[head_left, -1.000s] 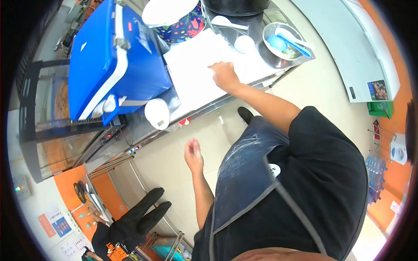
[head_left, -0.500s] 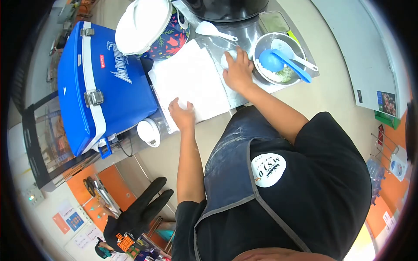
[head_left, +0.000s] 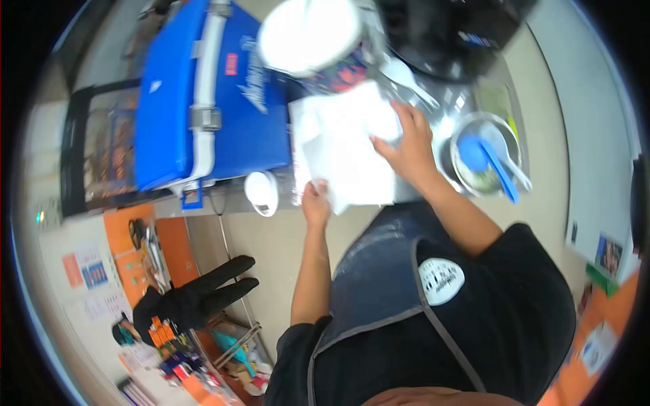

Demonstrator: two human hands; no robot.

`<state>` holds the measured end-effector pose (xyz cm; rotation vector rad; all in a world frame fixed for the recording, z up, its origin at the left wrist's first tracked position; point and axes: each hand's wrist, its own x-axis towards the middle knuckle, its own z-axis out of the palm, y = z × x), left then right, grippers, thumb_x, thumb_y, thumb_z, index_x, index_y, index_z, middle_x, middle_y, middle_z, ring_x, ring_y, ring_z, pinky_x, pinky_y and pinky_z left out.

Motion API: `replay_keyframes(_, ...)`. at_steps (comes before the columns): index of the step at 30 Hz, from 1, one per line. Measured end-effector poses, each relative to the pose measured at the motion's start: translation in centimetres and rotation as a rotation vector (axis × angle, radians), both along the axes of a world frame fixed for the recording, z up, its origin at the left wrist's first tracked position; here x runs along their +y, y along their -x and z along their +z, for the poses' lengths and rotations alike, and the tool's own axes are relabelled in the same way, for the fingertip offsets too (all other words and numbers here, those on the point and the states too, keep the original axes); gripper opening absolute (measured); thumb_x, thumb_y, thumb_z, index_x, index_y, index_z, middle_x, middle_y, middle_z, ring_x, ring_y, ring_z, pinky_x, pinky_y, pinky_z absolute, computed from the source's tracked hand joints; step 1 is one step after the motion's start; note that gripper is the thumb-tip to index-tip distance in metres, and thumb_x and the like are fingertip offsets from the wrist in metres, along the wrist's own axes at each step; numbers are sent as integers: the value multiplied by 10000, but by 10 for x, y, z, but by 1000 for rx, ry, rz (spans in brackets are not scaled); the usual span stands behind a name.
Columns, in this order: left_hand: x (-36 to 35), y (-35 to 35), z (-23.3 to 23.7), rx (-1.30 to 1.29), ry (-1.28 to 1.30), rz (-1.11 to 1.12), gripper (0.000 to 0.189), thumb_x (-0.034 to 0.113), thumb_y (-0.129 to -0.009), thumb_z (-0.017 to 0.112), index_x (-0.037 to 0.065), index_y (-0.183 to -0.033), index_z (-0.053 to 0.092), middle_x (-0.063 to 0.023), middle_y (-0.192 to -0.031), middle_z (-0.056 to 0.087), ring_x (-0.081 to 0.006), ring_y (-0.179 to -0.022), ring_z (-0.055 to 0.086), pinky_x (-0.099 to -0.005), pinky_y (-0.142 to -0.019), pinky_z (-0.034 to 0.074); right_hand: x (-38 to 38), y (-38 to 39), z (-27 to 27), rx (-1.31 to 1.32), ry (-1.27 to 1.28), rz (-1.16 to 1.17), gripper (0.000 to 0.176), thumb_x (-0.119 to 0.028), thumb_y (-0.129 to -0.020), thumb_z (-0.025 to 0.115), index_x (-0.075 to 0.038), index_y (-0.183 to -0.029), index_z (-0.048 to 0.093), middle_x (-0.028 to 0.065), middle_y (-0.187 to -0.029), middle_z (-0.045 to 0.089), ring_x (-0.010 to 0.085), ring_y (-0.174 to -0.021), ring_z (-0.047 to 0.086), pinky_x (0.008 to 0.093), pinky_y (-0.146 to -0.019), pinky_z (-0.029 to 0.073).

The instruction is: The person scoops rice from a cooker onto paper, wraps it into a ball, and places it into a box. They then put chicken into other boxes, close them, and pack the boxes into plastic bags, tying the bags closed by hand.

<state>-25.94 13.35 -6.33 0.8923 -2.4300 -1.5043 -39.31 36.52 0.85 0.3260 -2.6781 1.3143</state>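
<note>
I log: left hand (head_left: pixel 316 203), fingers closed on paper (head_left: pixel 342 152) at counter's (head_left: pixel 450 108) near edge; right hand (head_left: pixel 408 145), fingers spread flat on paper; bowl (head_left: pixel 484 152) just right; cooler (head_left: pixel 203 101) left.

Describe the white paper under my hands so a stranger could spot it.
Find the big blue plastic cooler box on the steel counter. Right of it lies the flat white paper sheet. Unlike the round white lid behind it, it is flat and square-cornered.

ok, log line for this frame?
left hand: at white paper near edge, grip blurred | right hand: flat on white paper | nearby: metal bowl, blue cooler
</note>
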Motion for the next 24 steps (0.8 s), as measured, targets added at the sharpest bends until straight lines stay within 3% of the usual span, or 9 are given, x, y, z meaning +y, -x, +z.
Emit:
replay_keyframes(1,-8,-4,-14,29,42,-23,234,196,-1003,554,-20,-1083,593,-68,-911,664,-115,-797,584,-274,-726,478,-13,4,10,40,-9,104,756,-359,-765,762,-113,-1406,444,209,-1355,436,378,-1202,460,510,-979,373)
replay_keyframes(3,-24,-11,-47,29,-156,6,250,181,-998,553,-35,-1121,585,-79,-933,677,-125,-812,609,-277,-743,487,-39,4,19,19,-100,219,751,-354,-763,762,-114,-1403,451,208,-1338,451,377,-1198,466,508,-976,374)
replay_keyframes(9,-28,-15,-28,-78,-180,75,296,155,-988,568,-43,-1207,546,-95,-1007,693,-126,-873,645,-268,-763,499,-87,-3,-42,-79,-423,413,768,-359,-760,755,-145,-1425,436,176,-1284,460,342,-1160,462,490,-928,364)
replay_keyframes(11,-32,-18,-38,-1,-148,109,318,171,-972,598,-47,-1199,553,-96,-975,695,-136,-844,654,-275,-743,506,-83,-8,-52,-165,-529,469,767,-357,-755,755,-153,-1423,438,168,-1266,462,331,-1154,457,482,-924,364)
replay_keyframes(13,-36,-16,-36,-146,128,167,327,182,-943,622,-26,-1192,584,-149,-1000,705,-224,-888,682,-321,-803,517,-80,-13,-48,-150,-522,438,767,-358,-745,754,-166,-1419,443,161,-1257,458,322,-1151,447,482,-919,365)
replay_keyframes(15,-36,-16,-31,-139,183,170,333,184,-931,633,-22,-1189,588,-154,-999,703,-241,-889,684,-336,-806,520,-77,-12,-39,-199,-554,444,783,-369,-735,753,-172,-1425,439,166,-1259,460,333,-1158,451,483,-922,373)
replay_keyframes(17,-35,-13,-26,-130,239,166,339,186,-919,643,-18,-1186,591,-159,-998,702,-257,-891,686,-352,-810,523,-75,-10,-20,-379,-684,505,802,-373,-725,759,-168,-1429,433,171,-1252,465,345,-1164,457,484,-926,383)
replay_keyframes(21,-33,-4,-13,-71,247,135,330,159,-905,649,-14,-1182,595,-170,-994,698,-278,-883,682,-370,-808,522,-81,-12,-10,-202,-509,427,819,-361,-717,771,-166,-1433,423,168,-1293,463,342,-1173,463,488,-943,388)
replay_keyframes(24,-32,-4,-11,-96,277,94,346,135,-887,654,-14,-1192,583,-180,-1036,681,-298,-931,665,-384,-833,509,-93,-4,-35,-204,-525,477,836,-334,-718,778,-170,-1446,403,161,-1333,451,338,-1187,453,493,-948,387)
